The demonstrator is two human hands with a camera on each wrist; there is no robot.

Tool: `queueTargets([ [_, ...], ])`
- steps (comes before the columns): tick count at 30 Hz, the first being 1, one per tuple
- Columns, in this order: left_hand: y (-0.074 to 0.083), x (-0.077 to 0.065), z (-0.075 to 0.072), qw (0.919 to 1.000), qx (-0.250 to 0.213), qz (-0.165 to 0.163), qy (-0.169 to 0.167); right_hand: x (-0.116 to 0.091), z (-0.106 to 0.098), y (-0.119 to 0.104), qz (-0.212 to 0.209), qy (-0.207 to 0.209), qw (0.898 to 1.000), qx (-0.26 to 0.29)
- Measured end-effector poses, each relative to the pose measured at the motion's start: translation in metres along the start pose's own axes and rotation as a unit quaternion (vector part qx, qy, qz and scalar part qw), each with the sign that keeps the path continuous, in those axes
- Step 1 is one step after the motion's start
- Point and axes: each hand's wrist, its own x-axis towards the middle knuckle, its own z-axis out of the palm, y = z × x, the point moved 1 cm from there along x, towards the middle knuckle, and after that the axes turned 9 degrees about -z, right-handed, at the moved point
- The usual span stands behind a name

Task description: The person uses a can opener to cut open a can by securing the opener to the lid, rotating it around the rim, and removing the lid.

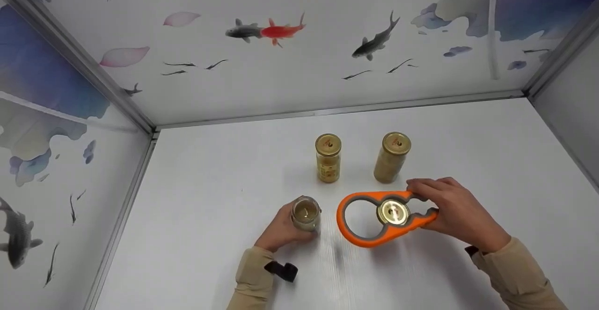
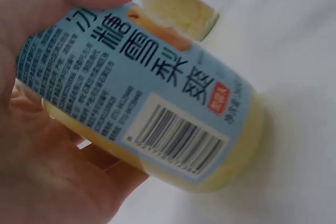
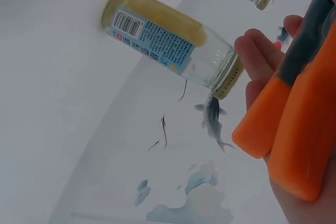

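In the head view my left hand grips a glass jar whose mouth is uncovered, with pale contents inside. Up close in the left wrist view, the jar shows a blue label with a barcode, and thumb and fingers curl round it. My right hand holds an orange and grey jar opener by its handles, to the right of that jar and apart from it. A gold lid sits in the smaller opening of the opener. Orange handles fill the right side of the right wrist view.
Two lidded jars stand behind the hands on the white table: one jar near the middle, another jar to its right. A wall printed with fish rises at the back, and another at the left.
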Motion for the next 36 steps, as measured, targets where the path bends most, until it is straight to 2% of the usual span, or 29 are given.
queueTargets([
  [6,-0.003,0.002,-0.006,0.9972,-0.034,-0.026,0.062,-0.002,0.001,0.002,0.010,-0.003,1.000,0.018],
  [10,-0.003,0.007,-0.014,0.9933,-0.025,-0.045,0.103,-0.003,0.001,0.002,0.027,-0.012,0.999,0.025],
  [15,0.000,0.015,-0.027,0.9886,-0.013,-0.063,0.136,-0.006,0.001,0.005,0.042,-0.024,0.999,0.026],
  [24,-0.002,0.034,-0.057,0.9827,-0.003,-0.086,0.164,-0.009,0.003,0.007,0.038,-0.030,0.999,0.022],
  [29,-0.006,0.043,-0.070,0.9813,0.017,-0.105,0.161,-0.010,0.005,0.005,0.044,-0.040,0.998,0.027],
  [32,-0.006,0.048,-0.075,0.9810,0.026,-0.107,0.160,-0.010,0.007,0.004,0.051,-0.047,0.997,0.032],
  [36,-0.008,0.058,-0.076,0.9753,0.025,-0.118,0.185,-0.010,0.011,0.002,0.052,-0.054,0.997,0.033],
])
